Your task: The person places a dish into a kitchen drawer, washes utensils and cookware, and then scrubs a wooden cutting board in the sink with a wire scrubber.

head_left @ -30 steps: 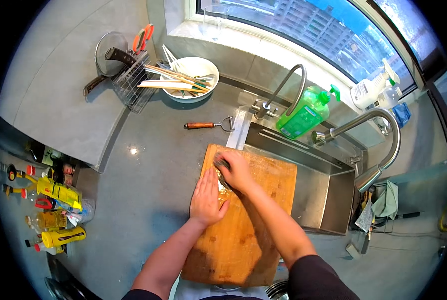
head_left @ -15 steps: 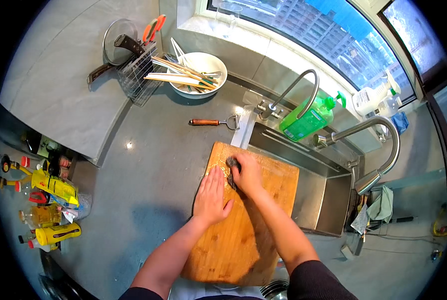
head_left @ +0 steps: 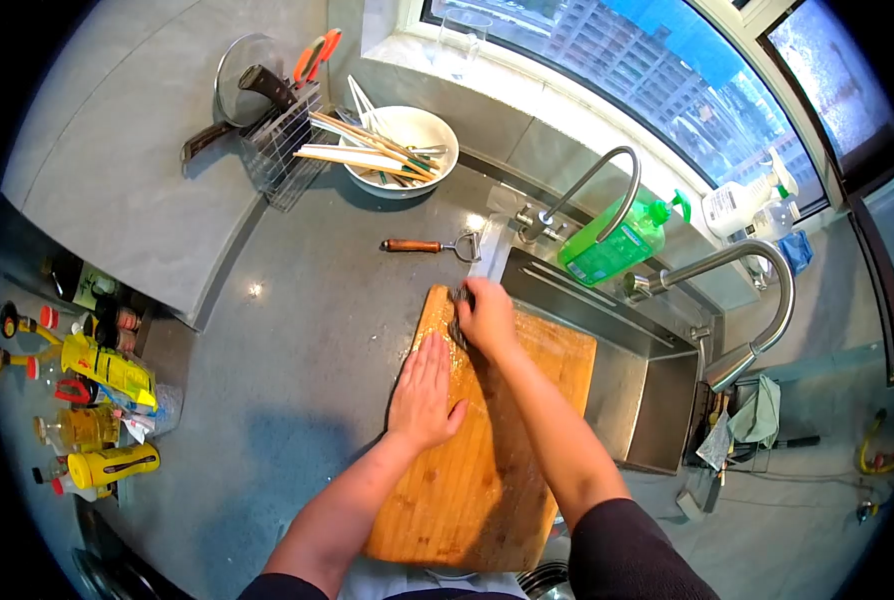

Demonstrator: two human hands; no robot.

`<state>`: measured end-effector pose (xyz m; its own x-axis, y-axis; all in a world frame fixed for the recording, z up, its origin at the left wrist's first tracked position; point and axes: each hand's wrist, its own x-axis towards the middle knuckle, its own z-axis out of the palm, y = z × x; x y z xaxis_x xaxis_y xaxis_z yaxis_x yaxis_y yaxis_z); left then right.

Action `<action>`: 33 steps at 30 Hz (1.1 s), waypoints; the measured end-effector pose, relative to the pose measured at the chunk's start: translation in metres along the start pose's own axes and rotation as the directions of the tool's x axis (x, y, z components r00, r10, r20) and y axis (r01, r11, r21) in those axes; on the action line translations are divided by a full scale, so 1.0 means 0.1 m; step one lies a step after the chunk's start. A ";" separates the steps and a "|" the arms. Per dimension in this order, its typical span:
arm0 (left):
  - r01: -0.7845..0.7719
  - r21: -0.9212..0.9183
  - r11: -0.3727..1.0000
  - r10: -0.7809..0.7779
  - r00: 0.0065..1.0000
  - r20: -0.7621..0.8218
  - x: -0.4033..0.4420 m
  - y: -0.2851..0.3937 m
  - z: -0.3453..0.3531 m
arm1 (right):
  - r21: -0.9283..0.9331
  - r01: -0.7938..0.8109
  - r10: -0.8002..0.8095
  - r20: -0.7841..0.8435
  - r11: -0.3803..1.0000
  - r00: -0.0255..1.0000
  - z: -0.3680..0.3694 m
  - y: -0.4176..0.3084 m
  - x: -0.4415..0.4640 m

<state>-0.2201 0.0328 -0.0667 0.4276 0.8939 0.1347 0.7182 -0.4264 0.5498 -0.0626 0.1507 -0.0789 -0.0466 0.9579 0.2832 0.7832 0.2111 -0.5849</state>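
Observation:
A wooden cutting board (head_left: 467, 480) lies beside the sink, wet and shiny near its upper left. My left hand (head_left: 425, 395) rests flat on the board's left side, fingers stretched out and the thumb apart. Close to the board's top edge, my right hand (head_left: 487, 315) is closed around a dark object (head_left: 458, 318), mostly hidden by the fingers, so what it is cannot be made out. A peeler (head_left: 414, 245) with a reddish wooden handle lies on the counter above the board.
A white bowl (head_left: 445, 131) of chopsticks and a wire rack (head_left: 285, 150) with knives and scissors stand at the back. Right of the board are the sink (head_left: 619, 400), a faucet (head_left: 789, 300) and a green soap bottle (head_left: 607, 250). Several bottles (head_left: 82, 425) stand far left.
My right hand has moved up toward the board's top edge with the dark object. My left hand stays flat on the board. The whole view has shifted slightly.

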 end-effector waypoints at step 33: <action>-0.014 0.020 1.000 0.015 1.000 -0.008 -0.01 -0.04 0.11 | 0.075 0.044 -0.046 0.019 0.996 0.999 -0.87 0.20 -1.93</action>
<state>-0.2172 0.0324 -0.0781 0.4338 0.8886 0.1490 0.7227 -0.4419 0.5314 0.0157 -0.0466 -0.0791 -0.0942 0.9507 0.2953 0.7315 0.2673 -0.6273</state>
